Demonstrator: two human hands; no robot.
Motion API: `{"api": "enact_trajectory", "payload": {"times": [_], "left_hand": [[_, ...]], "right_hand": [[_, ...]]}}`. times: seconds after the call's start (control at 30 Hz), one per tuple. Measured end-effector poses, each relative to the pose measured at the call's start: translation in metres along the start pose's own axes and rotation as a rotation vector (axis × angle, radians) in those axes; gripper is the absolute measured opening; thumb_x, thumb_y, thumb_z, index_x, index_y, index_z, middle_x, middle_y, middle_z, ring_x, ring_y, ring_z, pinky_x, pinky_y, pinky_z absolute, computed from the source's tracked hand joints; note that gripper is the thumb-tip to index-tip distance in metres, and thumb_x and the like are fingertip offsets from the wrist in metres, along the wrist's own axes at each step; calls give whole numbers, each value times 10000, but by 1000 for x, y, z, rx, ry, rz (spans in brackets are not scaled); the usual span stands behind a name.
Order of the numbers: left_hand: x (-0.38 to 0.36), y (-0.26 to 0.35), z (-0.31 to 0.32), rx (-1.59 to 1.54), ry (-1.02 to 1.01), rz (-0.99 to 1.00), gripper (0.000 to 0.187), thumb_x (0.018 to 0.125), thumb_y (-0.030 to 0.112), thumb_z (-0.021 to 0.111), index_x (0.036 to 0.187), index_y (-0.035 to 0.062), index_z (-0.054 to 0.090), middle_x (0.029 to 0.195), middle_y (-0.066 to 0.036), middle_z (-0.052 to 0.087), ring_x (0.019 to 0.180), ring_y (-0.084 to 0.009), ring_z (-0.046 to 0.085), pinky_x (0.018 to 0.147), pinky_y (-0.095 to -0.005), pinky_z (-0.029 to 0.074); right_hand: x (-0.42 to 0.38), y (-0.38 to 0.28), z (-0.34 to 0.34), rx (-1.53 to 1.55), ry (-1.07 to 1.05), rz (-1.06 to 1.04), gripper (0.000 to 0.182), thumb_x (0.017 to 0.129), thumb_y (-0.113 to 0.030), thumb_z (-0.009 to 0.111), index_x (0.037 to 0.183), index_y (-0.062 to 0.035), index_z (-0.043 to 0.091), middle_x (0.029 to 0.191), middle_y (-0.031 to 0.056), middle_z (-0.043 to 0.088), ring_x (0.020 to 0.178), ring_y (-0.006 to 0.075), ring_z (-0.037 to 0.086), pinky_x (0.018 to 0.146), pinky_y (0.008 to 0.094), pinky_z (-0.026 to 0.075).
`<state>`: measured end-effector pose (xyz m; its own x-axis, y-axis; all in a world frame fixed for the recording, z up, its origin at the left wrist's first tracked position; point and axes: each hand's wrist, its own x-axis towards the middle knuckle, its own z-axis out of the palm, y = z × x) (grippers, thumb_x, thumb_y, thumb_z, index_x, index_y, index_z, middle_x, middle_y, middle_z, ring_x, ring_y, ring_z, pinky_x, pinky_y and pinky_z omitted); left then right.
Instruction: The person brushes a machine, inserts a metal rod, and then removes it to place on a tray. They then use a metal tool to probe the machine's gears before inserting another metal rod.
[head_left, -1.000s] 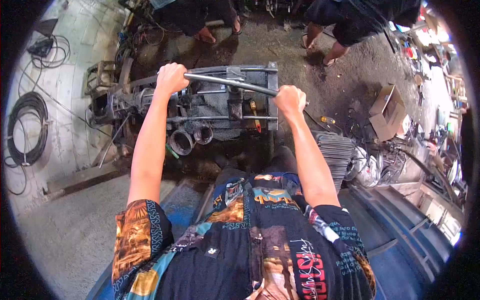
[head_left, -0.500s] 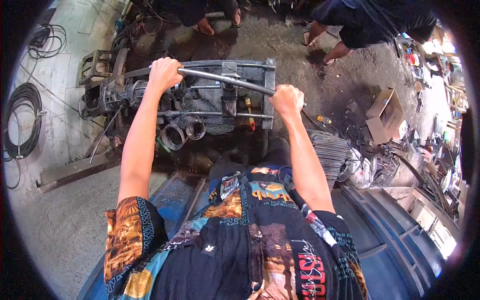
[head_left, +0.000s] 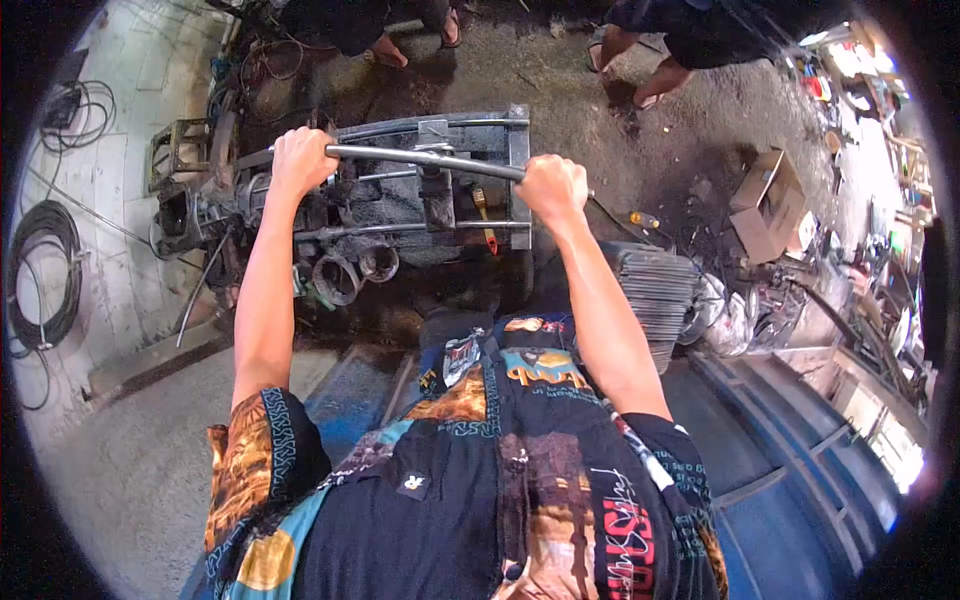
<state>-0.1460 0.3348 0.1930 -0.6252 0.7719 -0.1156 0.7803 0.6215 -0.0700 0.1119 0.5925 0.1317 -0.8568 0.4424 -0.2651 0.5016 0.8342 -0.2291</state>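
My left hand point(head_left: 303, 162) is closed round one end of a long metal bar point(head_left: 430, 158). Round the other end, my right hand point(head_left: 553, 187) is also wrapped. The bar crosses over a grimy metal frame machine point(head_left: 518, 180) with parallel rods and sits at a central block point(head_left: 435, 200). A paintbrush point(head_left: 484, 215) with a yellow and red handle rests on the frame below the bar, near my right hand. On the near left side of the frame are two round metal rings point(head_left: 335, 278), one larger than the other.
Beyond the machine, the legs of two other people point(head_left: 665, 80) show on the dirty floor. An open cardboard box point(head_left: 767, 210) and a yellow-handled tool point(head_left: 644, 220) lie to the right. Coiled black cable point(head_left: 45, 275) is on the left. A finned metal block point(head_left: 655, 300) stands near my right arm.
The view has shifted and turned slightly. Both hands keep hold of the bar, which now lies a little more level in view, its left end lower and its right end higher.
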Motion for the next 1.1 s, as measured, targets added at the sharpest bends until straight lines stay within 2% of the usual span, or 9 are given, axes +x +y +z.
{"api": "enact_trajectory", "payload": {"times": [0.37,0.43,0.5,0.57,0.63,0.9,1.0,1.07,1.1], "left_hand": [[-34,8,3,-13,83,-38,180,718,195,611,700,38,697,786,-226,681,755,-379,682,690,-473,544],[-93,52,7,98,-124,-339,238,802,252,609,733,45,704,788,-233,679,755,-384,682,711,-468,551],[-135,66,34,-236,51,-470,264,810,285,639,753,36,706,739,-239,665,717,-413,669,695,-482,549],[-154,71,46,-428,-16,-540,273,804,298,665,763,31,705,710,-239,654,696,-428,656,674,-492,545],[-151,60,37,-377,3,-595,279,807,299,660,763,27,705,713,-235,655,701,-422,658,670,-493,542],[-159,54,31,-249,18,-618,290,802,318,678,760,31,694,730,-220,660,710,-416,653,673,-505,529],[-158,77,27,-227,55,-655,290,799,325,684,780,35,696,734,-220,662,718,-413,657,688,-503,536],[-159,88,27,-263,28,-719,302,802,342,678,805,40,699,783,-229,672,757,-412,666,717,-506,542],[-160,97,25,-288,14,-746,314,807,346,667,815,34,699,810,-235,676,772,-416,667,722,-509,542]], "right_hand": [[30,1,-13,-134,-20,1,164,718,-220,669,806,-108,750,872,122,724,827,295,709,734,402,562],[103,0,-43,-277,-35,-253,146,728,-186,646,799,-108,747,876,141,720,828,311,705,732,417,565],[166,-52,-69,-449,-24,-547,134,729,-144,626,787,-100,739,860,161,714,806,328,702,718,428,569],[162,-57,-25,-406,-88,-690,118,727,-135,630,772,-93,730,848,166,711,794,332,701,709,428,570],[196,-66,-44,-376,100,-771,86,721,-116,638,742,-79,713,823,176,704,770,341,699,693,428,573],[173,-70,-40,-361,38,-702,145,643,-169,683,742,-69,716,807,162,705,768,333,702,710,435,571],[176,-64,-38,-354,-31,-656,183,648,-154,686,813,-81,716,880,142,705,884,308,690,823,433,544],[176,-58,-32,-165,179,-765,321,664,-133,681,982,-83,686,1120,162,637,1128,324,583,992,445,444],[169,-60,-36,-161,190,-774,321,664,-133,681,982,-83,686,1120,162,637,1128,324,583,992,445,444]]}}
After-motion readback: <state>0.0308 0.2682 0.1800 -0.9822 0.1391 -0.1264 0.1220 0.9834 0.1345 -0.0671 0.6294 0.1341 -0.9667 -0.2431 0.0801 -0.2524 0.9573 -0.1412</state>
